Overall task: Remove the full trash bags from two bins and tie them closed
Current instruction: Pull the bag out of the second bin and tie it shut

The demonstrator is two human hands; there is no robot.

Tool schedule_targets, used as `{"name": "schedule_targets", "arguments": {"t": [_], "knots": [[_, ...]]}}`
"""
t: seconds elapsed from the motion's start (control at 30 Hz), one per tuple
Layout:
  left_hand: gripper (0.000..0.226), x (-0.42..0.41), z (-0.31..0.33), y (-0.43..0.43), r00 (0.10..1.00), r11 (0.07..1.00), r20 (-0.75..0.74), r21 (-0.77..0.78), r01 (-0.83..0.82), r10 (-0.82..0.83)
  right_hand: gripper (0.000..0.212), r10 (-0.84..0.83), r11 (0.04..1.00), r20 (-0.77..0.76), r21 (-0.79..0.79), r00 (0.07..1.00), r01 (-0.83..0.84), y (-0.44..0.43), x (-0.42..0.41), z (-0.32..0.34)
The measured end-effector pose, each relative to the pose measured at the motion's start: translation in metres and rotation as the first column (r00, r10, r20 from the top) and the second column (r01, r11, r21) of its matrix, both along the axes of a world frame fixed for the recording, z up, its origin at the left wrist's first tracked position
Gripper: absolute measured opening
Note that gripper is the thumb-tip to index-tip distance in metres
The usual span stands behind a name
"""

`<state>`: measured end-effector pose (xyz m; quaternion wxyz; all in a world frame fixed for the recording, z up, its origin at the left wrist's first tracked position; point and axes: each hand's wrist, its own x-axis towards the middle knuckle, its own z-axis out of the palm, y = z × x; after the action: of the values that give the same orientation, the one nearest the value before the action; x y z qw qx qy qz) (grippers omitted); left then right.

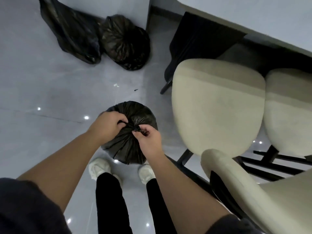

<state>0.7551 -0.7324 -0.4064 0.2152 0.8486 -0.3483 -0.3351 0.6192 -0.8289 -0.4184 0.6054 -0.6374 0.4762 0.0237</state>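
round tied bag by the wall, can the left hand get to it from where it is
Probably not without a step forward. The left hand is busy on the knot of the near bag, and the round tied bag sits well beyond it across bare floor; nothing blocks the way.

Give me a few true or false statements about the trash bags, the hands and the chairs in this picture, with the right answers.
1. Both hands grip the gathered neck of the near black plastic trash bag. True: left hand, right hand.
2. That bag sits inside a bin. False: it stands on the grey tiled floor, by the white shoes.
3. Two more black bags lie by the wall. True: a rounded gathered one, a flatter one.
4. The cream padded chairs are on the person's left. False: on their right.
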Motion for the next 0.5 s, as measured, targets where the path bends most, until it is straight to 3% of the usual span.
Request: {"name": "schedule_targets", "arguments": {"t": [0.2, 0.33, 0.5], "knots": [[0.049, 0.095, -0.015, 0.003, 0.998, 0.998, 0.009, -0.009, 0.067, -0.067, 0.006, -0.060, 0.998, 0.057, -0.020, 0.997, 0.061, 0.000, 0.105, -0.002], [0.081, 0.159, -0.032, 0.014, 0.997, 0.992, 0.007, 0.104, 0.070, -0.071, 0.005, -0.114, 0.993, 0.073, -0.003, 0.991, 0.115, 0.000, 0.175, -0.019], [0.092, 0.230, -0.060, 0.012, 0.995, 0.973, 0.026, 0.217, 0.084, -0.091, 0.009, -0.193, 0.980, 0.097, 0.068, 0.976, 0.187, -0.012, 0.247, -0.043]]}}
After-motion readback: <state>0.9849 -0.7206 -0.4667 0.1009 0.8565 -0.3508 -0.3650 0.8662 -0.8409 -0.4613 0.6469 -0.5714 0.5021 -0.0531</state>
